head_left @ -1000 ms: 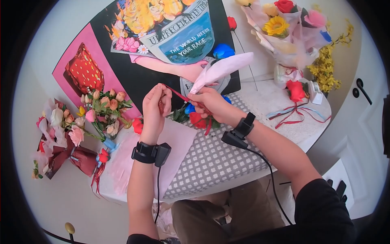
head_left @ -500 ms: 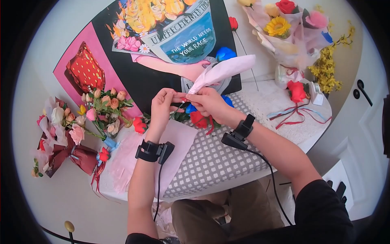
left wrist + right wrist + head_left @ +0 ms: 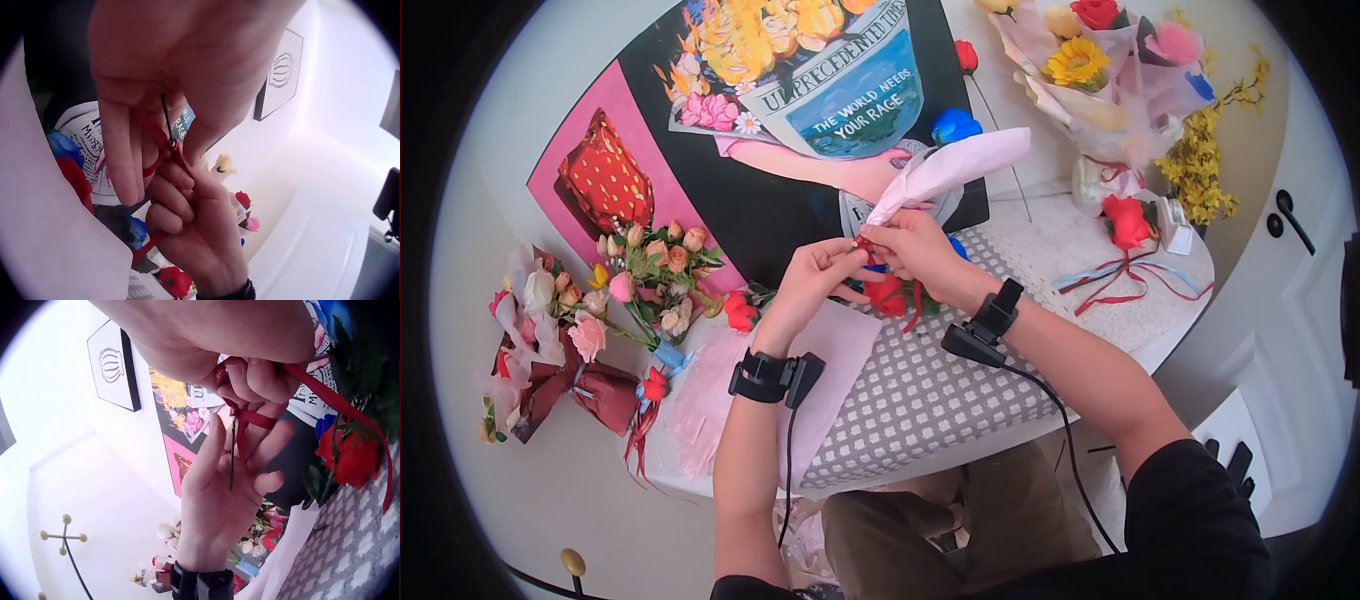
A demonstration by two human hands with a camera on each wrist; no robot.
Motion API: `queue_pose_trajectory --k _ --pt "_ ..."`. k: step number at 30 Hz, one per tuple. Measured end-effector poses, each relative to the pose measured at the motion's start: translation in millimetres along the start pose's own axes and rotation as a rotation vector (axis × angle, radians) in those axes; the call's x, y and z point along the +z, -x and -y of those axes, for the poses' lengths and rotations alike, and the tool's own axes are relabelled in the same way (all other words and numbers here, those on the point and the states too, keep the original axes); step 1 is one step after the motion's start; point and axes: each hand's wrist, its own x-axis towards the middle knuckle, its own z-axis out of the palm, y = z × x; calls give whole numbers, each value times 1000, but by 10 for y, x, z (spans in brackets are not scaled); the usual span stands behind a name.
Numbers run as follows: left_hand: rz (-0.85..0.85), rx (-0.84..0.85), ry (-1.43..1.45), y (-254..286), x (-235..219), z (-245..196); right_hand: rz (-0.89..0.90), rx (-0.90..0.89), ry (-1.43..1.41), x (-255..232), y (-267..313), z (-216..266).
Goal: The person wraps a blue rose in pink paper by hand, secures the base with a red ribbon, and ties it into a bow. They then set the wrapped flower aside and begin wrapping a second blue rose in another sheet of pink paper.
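Observation:
Pink wrapping paper (image 3: 960, 167), rolled in a narrow cone, points up and right from my right hand (image 3: 925, 255), which grips its gathered base. A dark thin stem (image 3: 232, 453) sticks out below the base. Red ribbon (image 3: 340, 403) loops round that spot and trails from the curled fingers of my right hand. My left hand (image 3: 808, 283) is at the base, thumb and fingers about the ribbon loop (image 3: 150, 125), its other fingers extended. Whatever flower is inside the paper is hidden.
Red rose (image 3: 885, 296) and blue flowers lie on the checked cloth (image 3: 920, 390) below the hands. Flat pink sheets (image 3: 830, 355) lie left. Bouquets stand at both sides; a tape dispenser (image 3: 1176, 228) is right, a poster (image 3: 800, 215) behind.
My left hand has come from the left, where it pulled the ribbon out taut, to the base of the paper beside my right hand. The right hand still grips the base.

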Motion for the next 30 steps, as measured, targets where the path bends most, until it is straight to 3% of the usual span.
queue_pose_trajectory --k 2,11,13,21,24,26,30 --pt "12 63 -64 4 -5 22 -2 1 3 13 4 12" --pt "-40 51 -65 9 -21 17 2 -21 119 -3 -14 -13" --pt "-81 81 -42 -5 -22 41 45 -133 140 16 1 -7" --pt "-224 152 98 3 -19 24 76 -301 240 -6 -99 -106" --pt "-197 163 136 15 -21 -6 58 -337 259 -13 -139 -136" --pt "-45 98 174 43 11 -33 46 -342 259 -29 -110 -87" --pt "28 65 256 34 66 16 73 -190 205 -52 -36 44"
